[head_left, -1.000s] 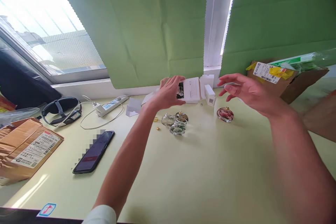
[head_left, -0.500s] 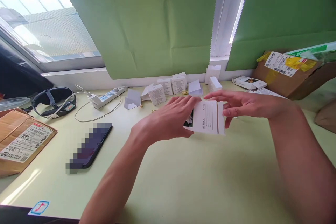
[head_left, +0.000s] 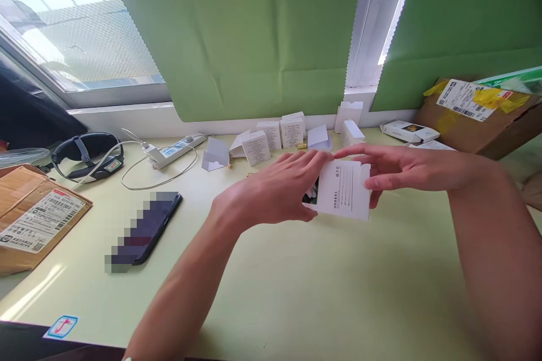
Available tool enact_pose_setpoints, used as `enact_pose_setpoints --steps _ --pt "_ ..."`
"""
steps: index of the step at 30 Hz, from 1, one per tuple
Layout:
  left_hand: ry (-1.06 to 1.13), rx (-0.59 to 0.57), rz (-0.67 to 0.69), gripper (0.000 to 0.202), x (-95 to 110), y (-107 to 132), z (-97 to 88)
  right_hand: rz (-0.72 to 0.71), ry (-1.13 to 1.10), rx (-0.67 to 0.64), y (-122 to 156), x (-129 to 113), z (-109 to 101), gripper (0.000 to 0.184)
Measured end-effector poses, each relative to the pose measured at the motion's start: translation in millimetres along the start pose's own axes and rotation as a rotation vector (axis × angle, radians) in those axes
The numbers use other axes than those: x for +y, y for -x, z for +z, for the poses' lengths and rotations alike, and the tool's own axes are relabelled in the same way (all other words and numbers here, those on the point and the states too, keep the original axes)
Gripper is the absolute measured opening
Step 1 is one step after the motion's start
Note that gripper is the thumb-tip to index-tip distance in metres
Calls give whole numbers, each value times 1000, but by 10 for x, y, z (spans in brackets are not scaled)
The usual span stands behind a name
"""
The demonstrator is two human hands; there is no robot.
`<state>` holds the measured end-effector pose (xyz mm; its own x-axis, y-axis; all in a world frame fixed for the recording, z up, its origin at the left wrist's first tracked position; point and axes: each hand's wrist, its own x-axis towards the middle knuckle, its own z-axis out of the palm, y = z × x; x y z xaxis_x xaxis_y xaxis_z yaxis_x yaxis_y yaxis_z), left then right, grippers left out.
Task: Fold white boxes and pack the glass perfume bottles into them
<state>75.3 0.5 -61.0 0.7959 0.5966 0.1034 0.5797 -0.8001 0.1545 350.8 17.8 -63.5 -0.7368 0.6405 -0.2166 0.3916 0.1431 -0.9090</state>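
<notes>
A small white printed carton [head_left: 342, 189], with a dark flower picture at its left end, is held tilted above the table. My left hand [head_left: 282, 189] is closed around the left end of the carton, covering part of the picture. At the right end, my right hand [head_left: 393, 172] presses its thumb on the edge, with the other fingers bent behind and partly hidden. The right index finger reaches along the top edge towards my left hand.
Several small white boxes [head_left: 256, 148] stand along the back, with an open-flapped one [head_left: 215, 154] beside them. To the left are a phone [head_left: 148, 231], a power strip [head_left: 169, 152], a headset [head_left: 87, 158] and a cardboard box [head_left: 38, 220]. Another cardboard box [head_left: 470, 124] and a flat white carton [head_left: 409, 131] lie at the right.
The gap near the carton's right end has closed, and its flap now sits against the panel. Both hands keep their hold; the whole view has shifted slightly.
</notes>
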Motion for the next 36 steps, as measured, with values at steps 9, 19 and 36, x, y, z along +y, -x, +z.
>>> enact_pose_setpoints --steps 9,19,36 --pt "-7 3 -13 70 -18 2 18 -2 -24 6 -10 5 9 72" --pt "-18 4 -5 70 -35 0 32 -5 -23 22 -10 -20 25 74" --pt "7 -30 -29 74 -7 -1 -26 -37 25 19 -6 16 14 76"
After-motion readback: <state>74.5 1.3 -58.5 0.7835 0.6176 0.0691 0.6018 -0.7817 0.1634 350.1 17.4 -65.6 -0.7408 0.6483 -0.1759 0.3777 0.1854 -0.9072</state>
